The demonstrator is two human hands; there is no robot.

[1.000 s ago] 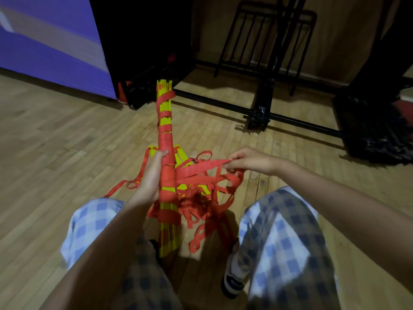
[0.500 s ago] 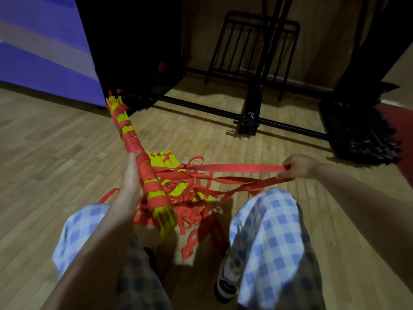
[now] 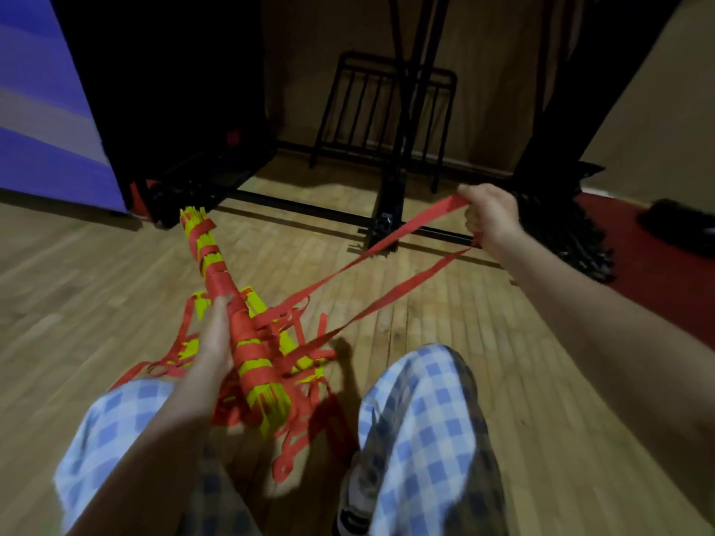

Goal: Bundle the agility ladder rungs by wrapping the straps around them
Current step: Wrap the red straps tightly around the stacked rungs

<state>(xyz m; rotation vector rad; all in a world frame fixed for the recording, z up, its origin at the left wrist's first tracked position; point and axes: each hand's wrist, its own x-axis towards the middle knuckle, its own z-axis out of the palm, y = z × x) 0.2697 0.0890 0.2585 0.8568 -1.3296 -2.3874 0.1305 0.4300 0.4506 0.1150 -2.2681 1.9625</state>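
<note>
A bundle of yellow ladder rungs (image 3: pixel 253 375), ringed by several turns of red strap, slants from my lap up and away to the left. My left hand (image 3: pixel 216 342) grips the bundle at its middle. My right hand (image 3: pixel 489 216) is shut on the red strap (image 3: pixel 402 286), holding it high and far to the right. Two lengths of strap run taut from that hand down to the bundle. A tangle of loose red strap and more yellow rungs (image 3: pixel 305 353) lies on the floor under the bundle.
I sit on a wooden floor with my knees in checked trousers (image 3: pixel 421 404) on either side of the bundle. A black metal rack (image 3: pixel 390 121) and its floor rail stand ahead. A purple wall panel (image 3: pixel 42 110) is at left, dark gear at right.
My right hand has drawn the strap farther out to the right and upward, pulling it taut. The bundle has tilted further to the left in my left hand.
</note>
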